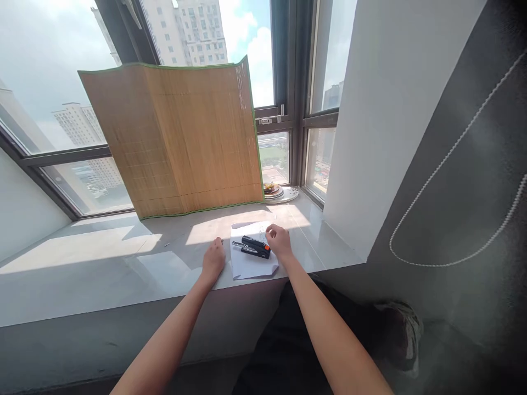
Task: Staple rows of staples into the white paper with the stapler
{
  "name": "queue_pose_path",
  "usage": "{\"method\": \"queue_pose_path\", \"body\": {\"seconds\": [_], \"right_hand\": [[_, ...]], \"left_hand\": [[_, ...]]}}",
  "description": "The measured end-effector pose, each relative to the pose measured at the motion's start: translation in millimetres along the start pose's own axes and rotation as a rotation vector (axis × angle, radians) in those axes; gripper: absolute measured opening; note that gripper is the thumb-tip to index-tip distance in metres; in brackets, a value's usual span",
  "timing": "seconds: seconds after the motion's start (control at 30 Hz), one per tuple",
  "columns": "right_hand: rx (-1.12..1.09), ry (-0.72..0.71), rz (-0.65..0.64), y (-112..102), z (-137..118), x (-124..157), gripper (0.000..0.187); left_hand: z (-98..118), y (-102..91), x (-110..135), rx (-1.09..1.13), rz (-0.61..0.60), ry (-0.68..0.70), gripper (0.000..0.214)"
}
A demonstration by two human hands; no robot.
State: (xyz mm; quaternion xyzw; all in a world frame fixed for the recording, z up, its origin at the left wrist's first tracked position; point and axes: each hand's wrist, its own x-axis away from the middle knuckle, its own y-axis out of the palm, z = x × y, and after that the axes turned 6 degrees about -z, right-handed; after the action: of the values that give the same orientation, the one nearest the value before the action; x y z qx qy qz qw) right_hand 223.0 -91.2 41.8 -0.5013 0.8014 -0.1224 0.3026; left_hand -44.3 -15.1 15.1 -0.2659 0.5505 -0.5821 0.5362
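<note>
Black stapler (256, 252) lies on paper (252, 269) between left grip (214, 257) and right grip (280, 240).

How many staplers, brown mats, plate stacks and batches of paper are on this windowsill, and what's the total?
Stapler: 1
Brown mat: 1
Plate stack: 1, partly hidden
Batch of paper: 1, sheet count unclear
Total: 4

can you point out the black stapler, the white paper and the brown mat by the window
Black stapler (256, 243): head view, on its upper arm.
White paper (252, 267): head view, on the bare part below the stapler.
Brown mat (200, 142): head view, near the middle of its face.
</note>
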Motion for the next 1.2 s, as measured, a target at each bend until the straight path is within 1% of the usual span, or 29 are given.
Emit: {"method": "queue_pose_path", "body": {"seconds": [0.07,0.1,0.17,0.23,0.33,0.43,0.53,0.73,0.83,0.9,1.0,1.1,1.2], "right_hand": [[-0.039,-0.136,0.034,5.8,-8.7,9.3,0.012],[-0.032,-0.191,0.027,9.1,-11.7,12.8,0.014],[0.030,-0.251,-0.046,15.7,-14.1,16.9,0.020],[0.105,-0.257,-0.156,21.4,-12.4,18.1,0.022],[0.126,-0.220,-0.283,26.4,-7.4,17.3,0.025],[0.069,-0.183,-0.306,28.2,-5.4,16.9,0.026],[0.046,-0.150,-0.289,29.5,-4.8,16.6,0.024],[0.059,-0.162,-0.302,30.4,-2.5,15.2,0.024],[0.072,-0.176,-0.305,30.0,-2.3,14.1,0.023],[0.078,-0.184,-0.311,29.3,-2.2,13.6,0.022],[0.077,-0.188,-0.319,27.9,-2.3,13.3,0.022],[0.074,-0.194,-0.325,26.3,-3.0,13.4,0.022],[0.099,-0.171,-0.331,24.1,-5.1,13.7,0.022]], "left_hand": [[2.2,0.0,-0.3,0.033,0.029,-0.022,0.018],[2.8,0.8,-0.9,0.062,0.055,-0.016,0.016],[3.3,3.4,-3.4,0.160,0.110,0.051,0.014],[3.6,6.3,-6.5,0.261,0.138,0.170,0.015],[4.1,8.1,-9.0,0.361,0.117,0.378,0.019],[3.3,6.4,-7.9,0.399,0.065,0.538,0.018],[0.7,5.6,-8.3,0.397,0.029,0.621,0.019],[-1.5,7.2,-15.0,0.317,0.049,0.635,0.022],[0.6,4.9,-13.4,0.308,0.076,0.599,0.022],[1.6,3.0,-9.9,0.309,0.082,0.602,0.021],[0.4,1.6,-4.2,0.306,0.045,0.625,0.019],[-2.9,2.8,-1.5,0.263,0.013,0.561,0.017],[-5.1,4.5,-1.8,0.242,-0.019,0.512,0.019]]}}
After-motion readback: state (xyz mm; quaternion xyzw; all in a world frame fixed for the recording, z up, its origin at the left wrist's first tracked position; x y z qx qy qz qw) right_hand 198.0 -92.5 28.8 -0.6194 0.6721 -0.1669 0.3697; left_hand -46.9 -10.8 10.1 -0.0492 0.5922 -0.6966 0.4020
